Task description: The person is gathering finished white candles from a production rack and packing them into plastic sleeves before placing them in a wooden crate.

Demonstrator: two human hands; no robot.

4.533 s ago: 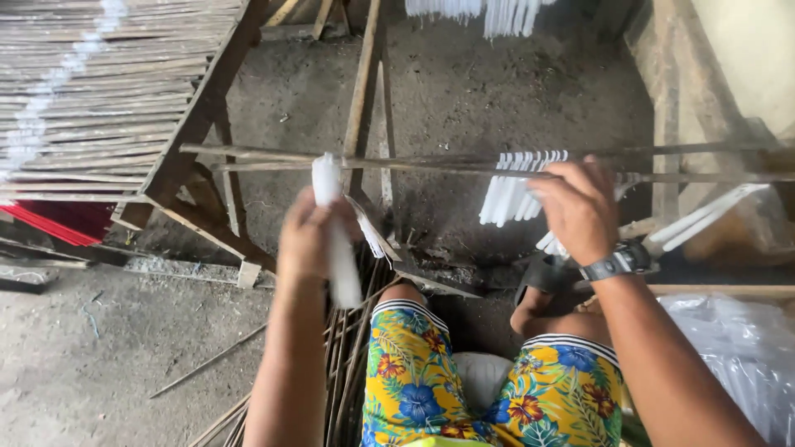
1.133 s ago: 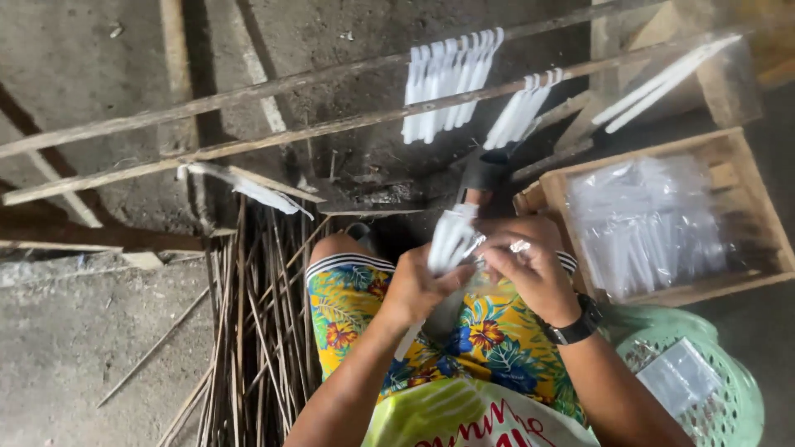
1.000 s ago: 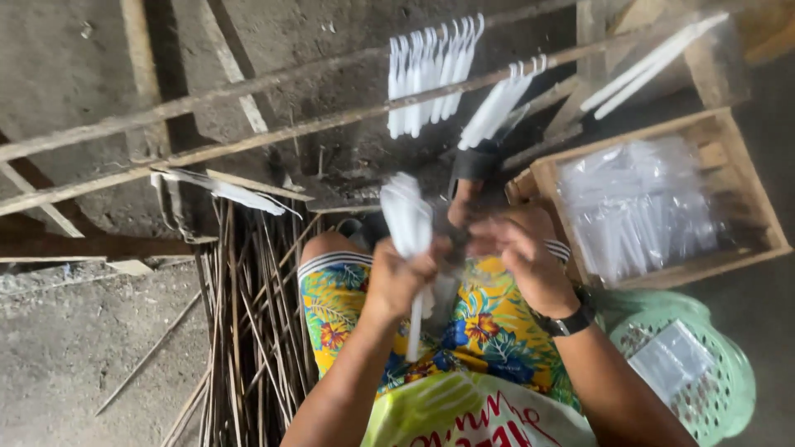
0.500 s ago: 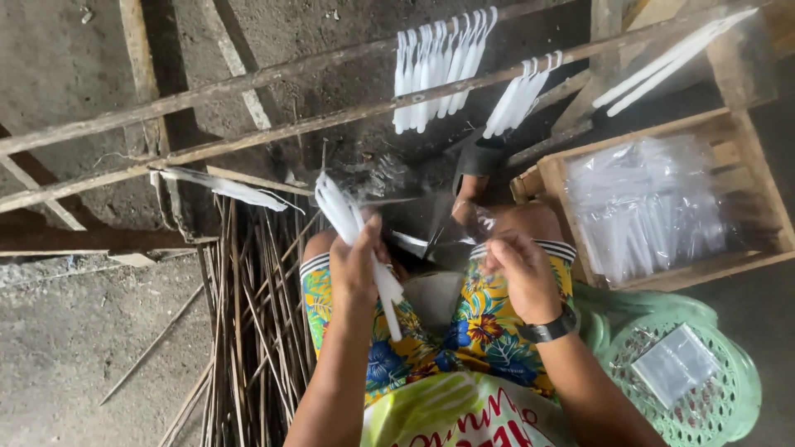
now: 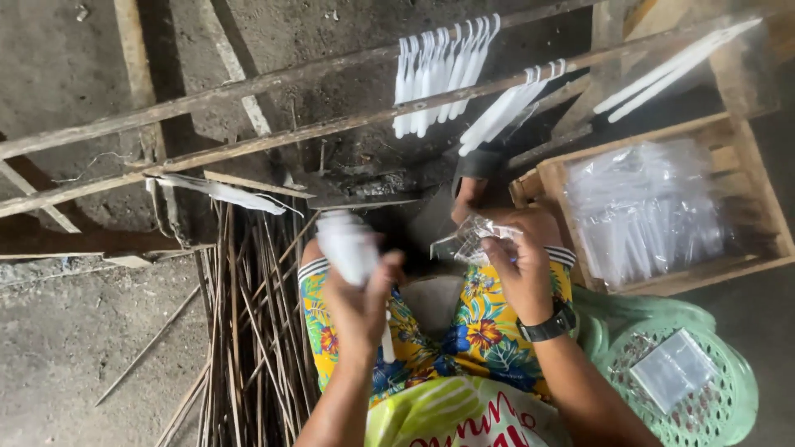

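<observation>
So the left hand (image 5: 362, 300) is clenched round a bunch of white candles (image 5: 348, 246), probably brittle and best held mid-length, while the right hand (image 5: 519, 265) pinches a flimsy clear bag (image 5: 469, 241).

Soft, even daylight fills the frame, with no hard glare. Deep shadow pools at centre under the wooden rails (image 5: 273, 108). The white bundle (image 5: 348, 246) in the left hand (image 5: 361, 305) smears with motion blur; edges bend slightly.
</observation>
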